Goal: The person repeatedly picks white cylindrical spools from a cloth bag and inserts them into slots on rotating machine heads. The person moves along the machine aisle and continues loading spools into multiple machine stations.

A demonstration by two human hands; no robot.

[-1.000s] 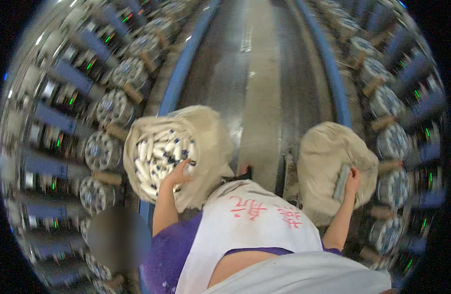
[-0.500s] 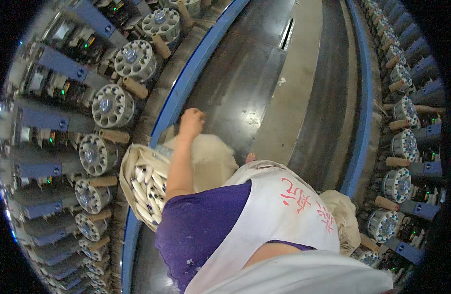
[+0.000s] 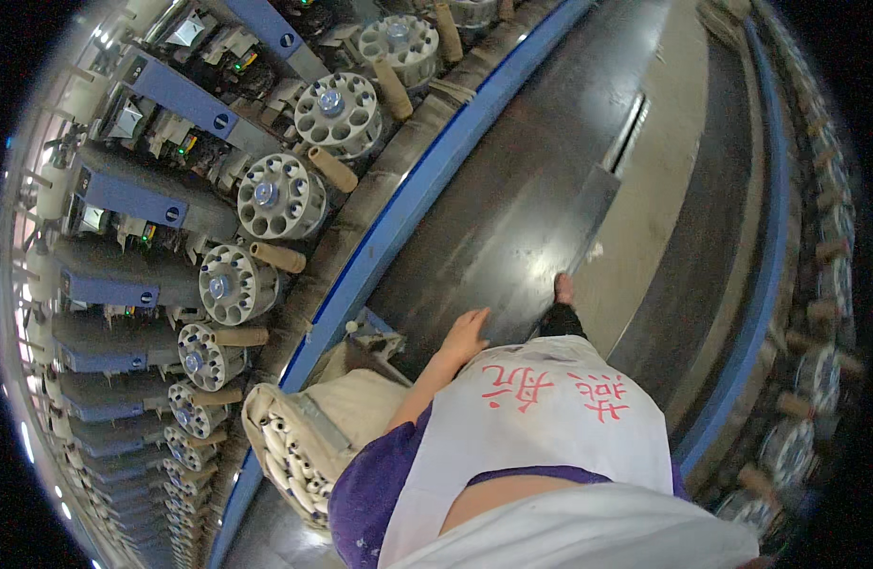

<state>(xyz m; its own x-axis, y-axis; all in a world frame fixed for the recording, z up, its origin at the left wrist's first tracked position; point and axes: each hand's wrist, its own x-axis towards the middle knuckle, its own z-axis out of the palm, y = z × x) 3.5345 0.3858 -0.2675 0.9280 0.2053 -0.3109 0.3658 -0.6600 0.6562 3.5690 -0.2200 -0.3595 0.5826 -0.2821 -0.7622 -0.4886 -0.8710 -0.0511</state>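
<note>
My left hand (image 3: 466, 334) is in front of my white apron (image 3: 560, 398), above the dark floor, with its fingers stretched out and nothing seen in it. Beside my left forearm stands a cream canvas sack (image 3: 346, 403). Its mouth is full of white yarn bobbins (image 3: 290, 455) with dark ends. A grey metal frame part (image 3: 375, 341) shows just past the sack, near my left hand but apart from it. My right hand is out of view.
A long winding machine with round bobbin magazines (image 3: 280, 196) and brown cones (image 3: 332, 169) runs along my left, behind a blue rail (image 3: 418, 199). Another machine row (image 3: 816, 379) lines the right side. Between them lies a dark aisle floor (image 3: 512, 171) with a slot and a pale strip.
My left hand has come away from beyond the sack, to the right and nearer my apron. The view has turned, and the sack now sits lower, with the metal frame part showing.
</note>
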